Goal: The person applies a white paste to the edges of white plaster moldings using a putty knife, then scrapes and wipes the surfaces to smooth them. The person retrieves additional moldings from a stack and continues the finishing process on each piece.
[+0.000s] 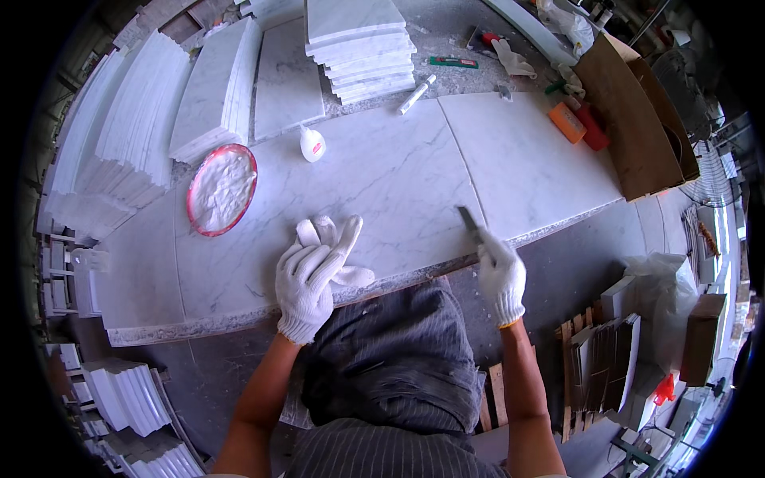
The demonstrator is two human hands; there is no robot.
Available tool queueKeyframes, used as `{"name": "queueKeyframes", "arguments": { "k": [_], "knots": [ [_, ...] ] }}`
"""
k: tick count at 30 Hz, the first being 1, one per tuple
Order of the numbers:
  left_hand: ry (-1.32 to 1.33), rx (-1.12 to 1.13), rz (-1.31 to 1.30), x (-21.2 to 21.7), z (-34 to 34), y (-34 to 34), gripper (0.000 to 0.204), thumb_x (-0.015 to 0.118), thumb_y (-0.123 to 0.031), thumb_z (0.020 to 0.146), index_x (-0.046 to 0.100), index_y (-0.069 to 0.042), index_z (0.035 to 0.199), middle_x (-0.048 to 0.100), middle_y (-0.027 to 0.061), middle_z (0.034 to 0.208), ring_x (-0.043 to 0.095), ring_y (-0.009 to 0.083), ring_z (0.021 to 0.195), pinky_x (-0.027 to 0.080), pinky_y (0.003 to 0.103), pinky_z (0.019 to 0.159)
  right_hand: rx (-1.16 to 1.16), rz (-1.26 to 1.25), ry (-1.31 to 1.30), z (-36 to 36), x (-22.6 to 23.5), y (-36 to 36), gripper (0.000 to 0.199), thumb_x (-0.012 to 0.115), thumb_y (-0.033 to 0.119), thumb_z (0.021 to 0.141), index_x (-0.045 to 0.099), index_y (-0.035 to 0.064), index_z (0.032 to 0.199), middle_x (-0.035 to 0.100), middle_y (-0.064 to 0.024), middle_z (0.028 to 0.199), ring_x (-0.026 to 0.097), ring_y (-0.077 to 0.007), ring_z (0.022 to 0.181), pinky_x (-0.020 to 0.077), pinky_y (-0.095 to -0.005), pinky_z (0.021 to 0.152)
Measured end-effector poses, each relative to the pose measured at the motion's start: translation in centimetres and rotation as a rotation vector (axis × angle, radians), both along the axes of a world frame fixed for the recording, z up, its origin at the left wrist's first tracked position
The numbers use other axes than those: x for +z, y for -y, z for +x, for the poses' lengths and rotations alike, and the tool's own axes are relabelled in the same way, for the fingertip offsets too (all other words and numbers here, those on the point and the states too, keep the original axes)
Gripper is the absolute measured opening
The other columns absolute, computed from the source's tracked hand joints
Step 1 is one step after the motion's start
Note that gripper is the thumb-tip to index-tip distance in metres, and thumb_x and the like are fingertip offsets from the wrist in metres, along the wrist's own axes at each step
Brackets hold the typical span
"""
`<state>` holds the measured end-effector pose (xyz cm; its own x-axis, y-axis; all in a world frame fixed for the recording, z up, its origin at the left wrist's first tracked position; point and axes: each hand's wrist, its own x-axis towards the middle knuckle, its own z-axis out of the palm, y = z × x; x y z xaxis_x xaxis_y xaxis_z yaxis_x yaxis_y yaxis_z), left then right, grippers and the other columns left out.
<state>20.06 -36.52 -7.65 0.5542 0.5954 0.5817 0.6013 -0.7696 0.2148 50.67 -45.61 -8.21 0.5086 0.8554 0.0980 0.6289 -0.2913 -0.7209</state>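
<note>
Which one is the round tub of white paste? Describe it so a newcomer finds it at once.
Start at the big white marble slab in front of the person. On its left part, beyond the gloved left hand, lies the round tub. Its red rim and lumpy white filling set it apart from the small white squeeze bottle nearby.

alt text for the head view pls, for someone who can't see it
A person in white gloves leans over a white marble slab: the right hand holds a thin flat blade at the joint between slabs, the left hand rests on a spare white glove. A red-rimmed dish of white paste and stacked marble tiles lie beyond.
</note>
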Motion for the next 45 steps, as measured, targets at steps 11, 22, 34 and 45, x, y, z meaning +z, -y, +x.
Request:
{"name": "queueKeyframes", "arguments": {
  "k": [11, 22, 34, 45],
  "knots": [
    [0.176, 0.002, -0.307, 1.6, 2.4, -2.6, 0.029, 0.058, 0.001, 0.085, 0.071, -0.012, 0.107, 0.068, 0.0066, 0.109, 0.062, 0.0298, 0.104, 0.048, 0.042, 0.091, 0.053, -0.165, -0.661, -0.3, 0.6, 8.0, 0.041, 0.056, 0.002, 0.094, 0.057, 0.0002, 0.135, 0.068, -0.0042, 0.114, 0.059, -0.0052, 0.082, 0.0484, -0.0204, 0.064],
    [-0.183, -0.619, -0.534, 4.7, 7.6, -0.2, 0.017, 0.059, -0.012, 0.088, 0.072, -0.018, 0.097, 0.071, -0.0044, 0.095, 0.065, 0.0173, 0.089, 0.048, 0.037, 0.088, -0.192, 0.162, -0.797, -2.0, 1.8, 7.5, 0.044, 0.048, 0.005, 0.099, 0.046, -0.0052, 0.142, 0.06, -0.0038, 0.087, 0.049, -0.0057, 0.068, 0.0411, -0.021, 0.06],
    [-0.273, -0.291, -0.253, 2.4, 14.2, -6.1, 0.039, 0.06, -0.002, 0.08, 0.056, -0.014, 0.117, 0.058, 0.0058, 0.09, 0.057, 0.0218, 0.078, 0.049, 0.037, 0.068, -0.23, 0.275, -0.766, -3.5, 3.0, 5.2, 0.043, 0.051, 0.007, 0.1, 0.048, -0.0041, 0.141, 0.06, -0.0029, 0.086, 0.049, -0.0051, 0.065, 0.0391, -0.0194, 0.056],
    [0.248, -0.248, -0.331, 3.6, 3.4, 0.5, 0.016, 0.059, -0.005, 0.088, 0.068, -0.006, 0.101, 0.072, 0.007, 0.1, 0.067, 0.0271, 0.096, 0.049, 0.042, 0.089, 0.011, 0.012, 0.169, 1.1, 0.6, -9.3, 0.033, 0.057, 0.018, 0.094, 0.064, 0.013, 0.126, 0.067, -0.0183, 0.103, 0.066, -0.0353, 0.087, 0.0528, -0.0419, 0.077]
  ]
}}
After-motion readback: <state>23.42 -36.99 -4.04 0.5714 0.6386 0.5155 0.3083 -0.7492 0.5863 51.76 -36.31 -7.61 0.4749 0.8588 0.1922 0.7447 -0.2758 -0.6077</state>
